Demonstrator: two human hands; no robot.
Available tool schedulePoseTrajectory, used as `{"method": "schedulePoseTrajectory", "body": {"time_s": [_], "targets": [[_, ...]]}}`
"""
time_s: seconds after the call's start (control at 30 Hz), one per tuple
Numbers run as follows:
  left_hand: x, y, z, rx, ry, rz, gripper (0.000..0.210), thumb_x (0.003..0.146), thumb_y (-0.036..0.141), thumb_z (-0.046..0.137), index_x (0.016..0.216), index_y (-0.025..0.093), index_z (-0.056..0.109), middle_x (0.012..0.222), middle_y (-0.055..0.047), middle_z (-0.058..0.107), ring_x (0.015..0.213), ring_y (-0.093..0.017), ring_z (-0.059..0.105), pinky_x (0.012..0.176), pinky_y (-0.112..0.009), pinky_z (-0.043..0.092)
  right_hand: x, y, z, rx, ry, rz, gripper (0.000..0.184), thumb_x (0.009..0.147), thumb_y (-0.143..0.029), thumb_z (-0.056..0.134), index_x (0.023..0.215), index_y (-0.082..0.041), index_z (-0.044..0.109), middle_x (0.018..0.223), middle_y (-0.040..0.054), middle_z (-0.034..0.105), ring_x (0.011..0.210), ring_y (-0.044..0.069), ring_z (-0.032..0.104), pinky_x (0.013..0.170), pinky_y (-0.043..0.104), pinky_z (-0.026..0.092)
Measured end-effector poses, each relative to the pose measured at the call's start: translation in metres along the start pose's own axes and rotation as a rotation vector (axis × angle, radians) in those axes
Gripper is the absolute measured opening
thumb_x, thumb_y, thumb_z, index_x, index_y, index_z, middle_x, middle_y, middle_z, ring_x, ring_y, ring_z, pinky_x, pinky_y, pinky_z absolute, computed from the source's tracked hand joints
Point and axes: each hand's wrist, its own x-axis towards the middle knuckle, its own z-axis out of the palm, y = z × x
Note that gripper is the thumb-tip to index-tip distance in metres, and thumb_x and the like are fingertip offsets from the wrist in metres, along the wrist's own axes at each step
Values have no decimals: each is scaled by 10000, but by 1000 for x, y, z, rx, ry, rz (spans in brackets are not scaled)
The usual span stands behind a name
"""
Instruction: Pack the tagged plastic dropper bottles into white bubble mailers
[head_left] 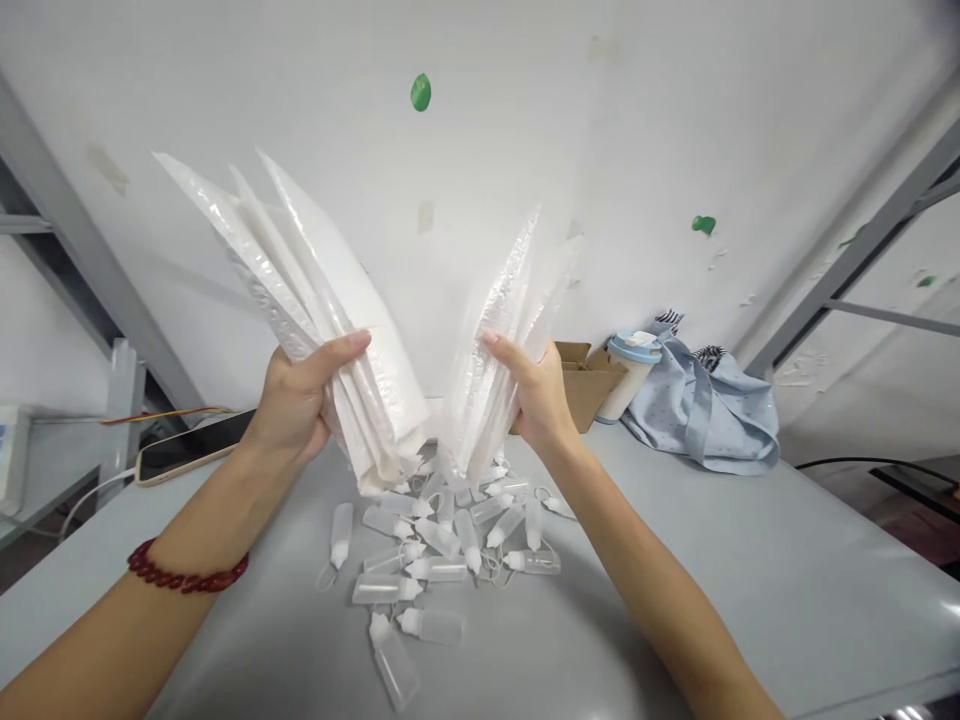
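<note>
My left hand grips several white plastic bags in a loose bundle, thumb across the front and the tops fanned apart. In my right hand is a second, smaller bundle of clear plastic bags, pinched under the thumb. Both bundles are held up in the air, tilted away from each other at the top. Below them, many small translucent squeeze bottles with white caps and thin looped straps lie scattered on the grey table. The bundles' lower ends hide the farthest bottles.
A phone on a white cable lies at the left edge. At the back right stand an open cardboard box, a cup with a blue lid and a pale blue cloth bag. A white wall closes off the back.
</note>
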Motion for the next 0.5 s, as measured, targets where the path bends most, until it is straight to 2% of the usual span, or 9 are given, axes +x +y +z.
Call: {"method": "schedulePoseTrajectory", "body": {"time_s": [0.1, 0.17, 0.23, 0.37, 0.43, 0.5], "targets": [[2, 8, -1, -35, 57, -222, 215, 667, 294, 744, 842, 203, 658, 829, -20, 723, 982, -304, 645, 835, -414, 566, 1, -1, -2, -2, 4, 43, 626, 753, -522, 634, 1278, -230, 460, 1229, 79, 607, 1126, 276, 574, 893, 440, 484], [3, 12, -2, -31, 26, -407, 207, 678, 339, 700, 822, 201, 646, 765, -52, 728, 941, -339, 662, 803, -463, 568, 0, -1, -3, 56, -9, 131, 561, 750, -534, 629, 1206, -221, 533, 1178, 76, 637, 1079, 285, 602, 879, 439, 498], [5, 13, -4, -5, -14, -529, 216, 659, 358, 685, 799, 199, 643, 699, -77, 722, 870, -368, 680, 740, -498, 571, 0, 0, -2, 140, -18, 251, 512, 716, -525, 670, 1113, -210, 596, 1080, 78, 677, 997, 290, 637, 858, 439, 513], [4, 6, -4, 8, -85, -654, 250, 632, 353, 715, 801, 175, 666, 675, -119, 717, 763, -384, 694, 640, -506, 571, 1, 4, 2, 218, -29, 455, 363, 657, -464, 744, 887, -198, 654, 933, 64, 702, 898, 272, 661, 853, 431, 520], [3, -1, -2, 2, -137, -686, 271, 646, 345, 730, 846, 170, 677, 732, -130, 728, 776, -373, 696, 648, -492, 573, 2, 8, 5, 232, -87, 524, 321, 667, -462, 739, 833, -202, 650, 898, 59, 707, 881, 265, 667, 842, 426, 528], [0, -9, 1, -7, -241, -715, 286, 682, 371, 725, 885, 174, 681, 787, -134, 735, 802, -364, 697, 663, -478, 575, 0, 14, 11, 225, -193, 539, 341, 696, -509, 705, 839, -203, 654, 861, 64, 712, 857, 268, 674, 805, 434, 546]]}}
